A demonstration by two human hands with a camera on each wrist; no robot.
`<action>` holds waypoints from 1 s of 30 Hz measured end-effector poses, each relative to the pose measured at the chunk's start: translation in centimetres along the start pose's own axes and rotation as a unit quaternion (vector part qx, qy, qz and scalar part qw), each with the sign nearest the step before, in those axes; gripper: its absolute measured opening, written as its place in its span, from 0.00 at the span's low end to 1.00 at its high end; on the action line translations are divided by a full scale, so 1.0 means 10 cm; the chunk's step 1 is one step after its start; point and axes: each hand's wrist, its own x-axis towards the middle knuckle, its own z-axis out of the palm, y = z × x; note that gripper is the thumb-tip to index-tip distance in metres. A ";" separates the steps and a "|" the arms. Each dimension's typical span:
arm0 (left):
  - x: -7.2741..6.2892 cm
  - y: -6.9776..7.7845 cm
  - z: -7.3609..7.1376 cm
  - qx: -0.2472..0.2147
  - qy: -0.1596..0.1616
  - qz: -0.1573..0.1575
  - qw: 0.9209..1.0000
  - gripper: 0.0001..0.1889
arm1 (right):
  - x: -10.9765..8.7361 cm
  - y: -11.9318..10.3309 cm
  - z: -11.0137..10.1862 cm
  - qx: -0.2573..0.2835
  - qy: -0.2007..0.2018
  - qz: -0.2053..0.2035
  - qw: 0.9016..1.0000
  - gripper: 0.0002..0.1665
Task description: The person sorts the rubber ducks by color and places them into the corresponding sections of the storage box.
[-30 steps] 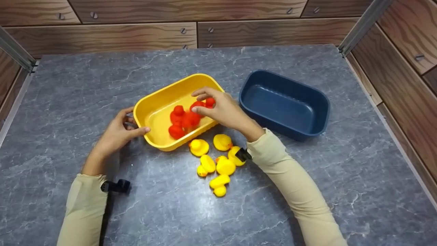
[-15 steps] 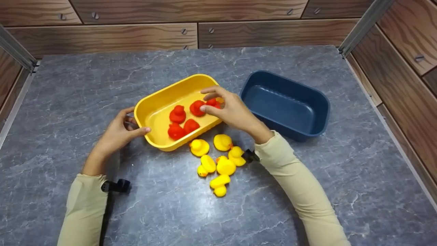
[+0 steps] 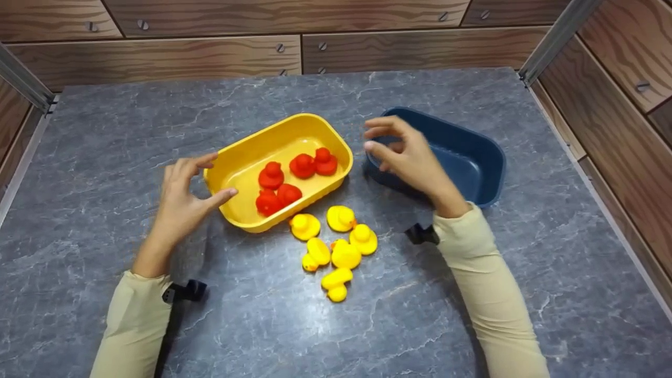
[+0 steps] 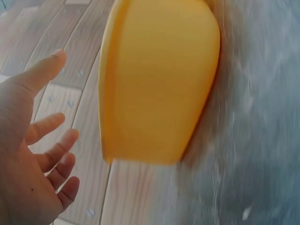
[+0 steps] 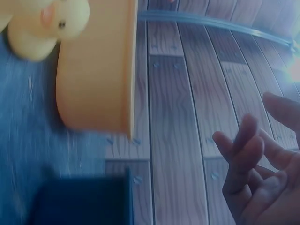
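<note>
In the head view a yellow bin (image 3: 252, 228) holds several red rubber ducks (image 3: 271, 176). My left hand (image 3: 181, 197) hovers at the bin's left end with thumb and fingers spread. The left wrist view shows a gap between that hand (image 4: 35, 140) and the yellow bin (image 4: 159, 84). My right hand (image 3: 407, 155) is raised over the left end of a dark blue bin (image 3: 467, 136), its fingers loosely bent and holding nothing. Several yellow rubber ducks (image 3: 346, 255) lie on the table in front of the yellow bin, some on their sides.
The grey marbled table (image 3: 252, 331) carries both bins, standing side by side at slight angles with a narrow gap between them. Wood-patterned panels (image 3: 157, 60) line the back and sides. Each sleeve has a small black wrist camera (image 3: 421, 233).
My right hand has moved right, from over the red ducks to over the blue bin. My left hand has let go of the yellow bin's rim and lifted slightly.
</note>
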 end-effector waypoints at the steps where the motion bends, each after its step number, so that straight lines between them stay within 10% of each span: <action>1: -0.01 0.03 0.02 -0.008 0.001 0.013 1.000 0.33 | -0.01 0.02 -0.05 -0.006 0.004 0.001 1.000 0.24; 11: -0.13 0.32 0.21 -0.063 -0.042 0.094 0.993 0.32 | -0.20 0.16 -0.50 -0.028 0.066 0.021 0.997 0.26; 30: -0.34 0.69 0.30 -0.068 -0.171 0.117 0.976 0.36 | -0.57 0.52 -1.29 0.021 0.202 0.026 0.979 0.24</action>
